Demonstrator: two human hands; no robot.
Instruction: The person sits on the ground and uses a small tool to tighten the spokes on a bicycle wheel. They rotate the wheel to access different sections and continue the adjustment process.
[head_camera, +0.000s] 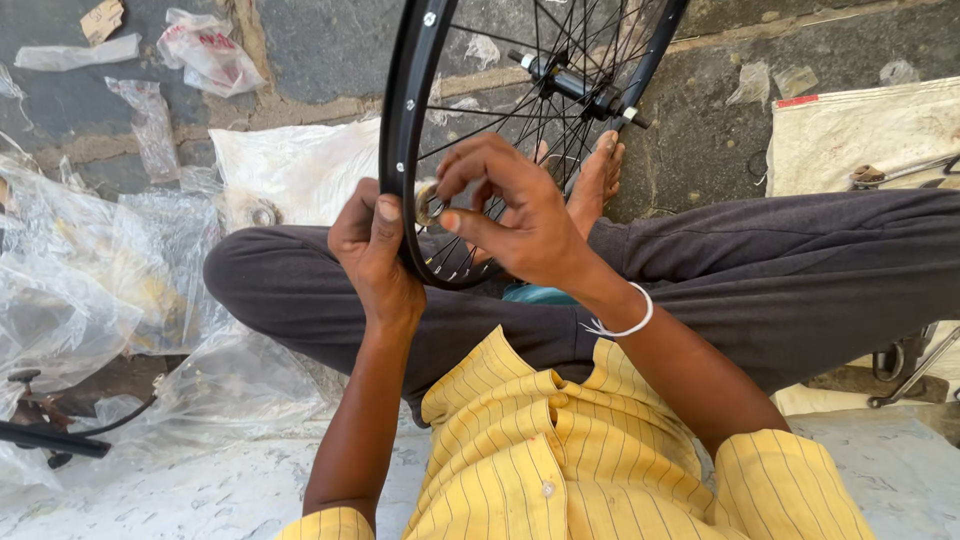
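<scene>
Far left, a black pump-like tool lies on the ground beside a heap of crumpled clear plastic bags. Moving in, the bent knee in dark trousers crosses the frame, and right above it comes the left hand, closed around the black wheel rim from the outside, thumb pressed flat along the rim's edge. The rim stands upright between the two hands, its lowest curve dipping just above the lap. Now the right hand, reaching in through the spokes from the inner side: fingers curled, forefinger and thumb pinching a small round metal piece hard against the rim's inner face, just beside the left thumb. A white bangle sits on that wrist. Higher up, the hub and axle hang in the spokes, well clear of both hands. A bare foot shows behind the wheel. Far right, a pale sack lies on the stone floor.
</scene>
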